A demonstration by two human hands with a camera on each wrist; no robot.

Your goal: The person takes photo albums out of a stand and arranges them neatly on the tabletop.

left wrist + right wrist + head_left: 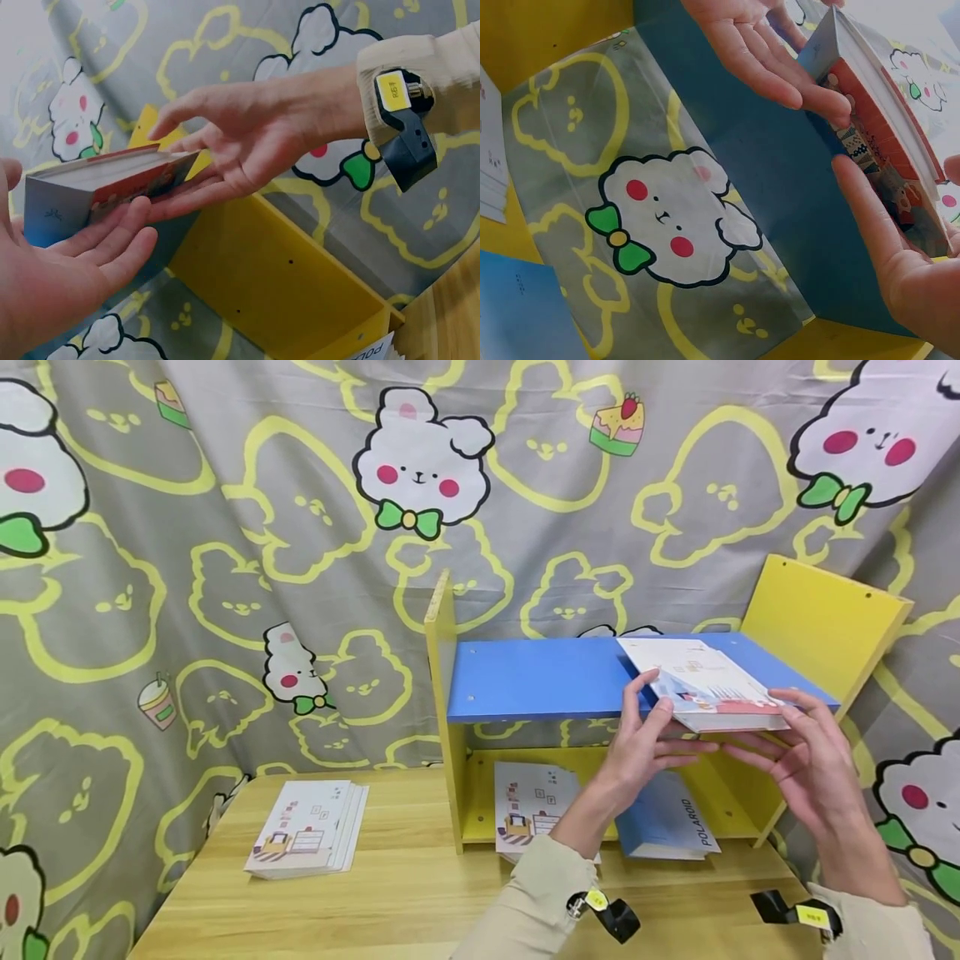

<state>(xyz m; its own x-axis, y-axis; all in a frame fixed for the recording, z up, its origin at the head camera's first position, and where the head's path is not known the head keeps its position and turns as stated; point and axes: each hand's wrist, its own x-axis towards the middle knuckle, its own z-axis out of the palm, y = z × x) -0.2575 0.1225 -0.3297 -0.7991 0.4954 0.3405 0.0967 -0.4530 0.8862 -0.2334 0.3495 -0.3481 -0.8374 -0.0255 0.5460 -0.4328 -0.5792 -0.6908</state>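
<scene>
Both hands hold a thick book [697, 672] with a pale cover and a pink and blue picture, tilted over the front edge of the blue shelf board [536, 668]. My left hand [637, 747] grips its left side, thumb and index finger at the edge and the other fingers beneath. On the opposite side my right hand [813, 760] holds the front right corner, fingers spread under it. The left wrist view shows the book's grey-blue spine [58, 210] and a red cover underneath, resting across the fingers. In the right wrist view, fingertips of both hands press against that cover [877, 142].
Yellow side panels [825, 618] flank the shelf. In its lower compartment lie a stack of white illustrated books [532, 802] and a blue book marked POLAROID [663, 822]. Another white stack [303, 827] lies left on the wooden table [390, 902]. A patterned curtain [315, 585] hangs behind.
</scene>
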